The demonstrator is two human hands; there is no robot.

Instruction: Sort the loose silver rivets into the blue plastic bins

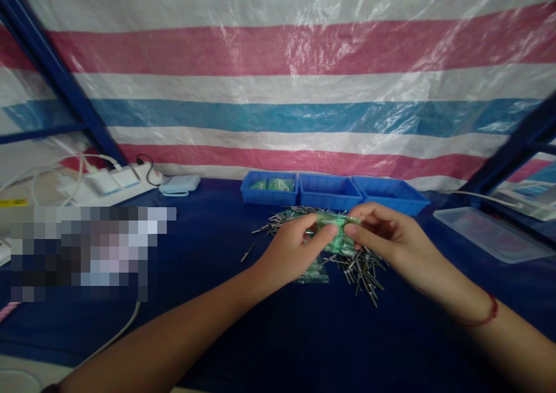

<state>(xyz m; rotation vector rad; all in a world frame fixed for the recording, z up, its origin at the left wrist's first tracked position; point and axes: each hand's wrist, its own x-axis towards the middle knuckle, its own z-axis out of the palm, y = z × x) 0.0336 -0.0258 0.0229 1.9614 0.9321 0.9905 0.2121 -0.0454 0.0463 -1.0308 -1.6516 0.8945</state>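
Observation:
Between my two hands is a small green plastic packet [337,235], pinched at both sides above the blue table. My left hand [296,243] grips its left side with thumb and fingers. The right side is held by my right hand [380,231], its thumb on the front. Under and around the hands lies a loose heap of thin metal pieces [364,272], with a single metal piece [248,252] apart on the left. Another green packet [316,271] lies on the table just below my left hand, partly hidden by it.
Behind the heap stand three blue bins: the left one [269,198] holds green packets, beside a middle bin [330,201] and a right bin [391,204]. A clear plastic lid [495,234] lies right. Power strip [117,190], light-blue case [179,185] and cables are left.

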